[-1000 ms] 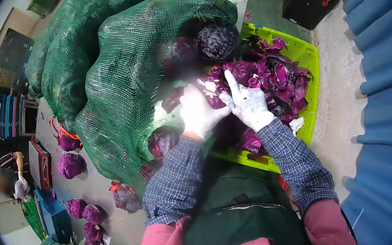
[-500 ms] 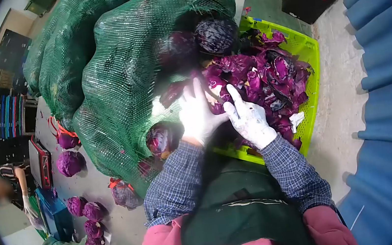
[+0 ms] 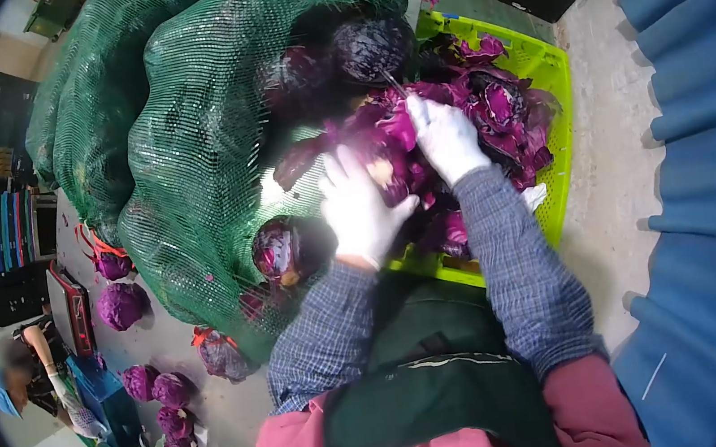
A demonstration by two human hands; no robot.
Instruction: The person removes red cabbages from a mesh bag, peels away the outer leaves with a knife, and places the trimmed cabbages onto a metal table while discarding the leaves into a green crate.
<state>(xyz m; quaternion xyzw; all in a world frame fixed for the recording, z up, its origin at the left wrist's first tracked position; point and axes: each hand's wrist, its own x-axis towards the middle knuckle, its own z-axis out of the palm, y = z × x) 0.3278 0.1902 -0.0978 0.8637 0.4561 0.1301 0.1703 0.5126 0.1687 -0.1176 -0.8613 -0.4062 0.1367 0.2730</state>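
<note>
The red cabbage [image 3: 386, 161] sits over the green crate's [image 3: 551, 71] near edge, my left hand [image 3: 362, 209] cupping it at seven o'clock while my right hand [image 3: 446, 135] grips a knife [image 3: 394, 85] at one o'clock.

Right hand [image 3: 446, 138] now further forward over the cabbage leaves [image 3: 496, 106], pointing finger folded, left hand [image 3: 362, 205] higher on the purple cabbage [image 3: 390, 160], co-worker [image 3: 39, 378] lower left.
</note>
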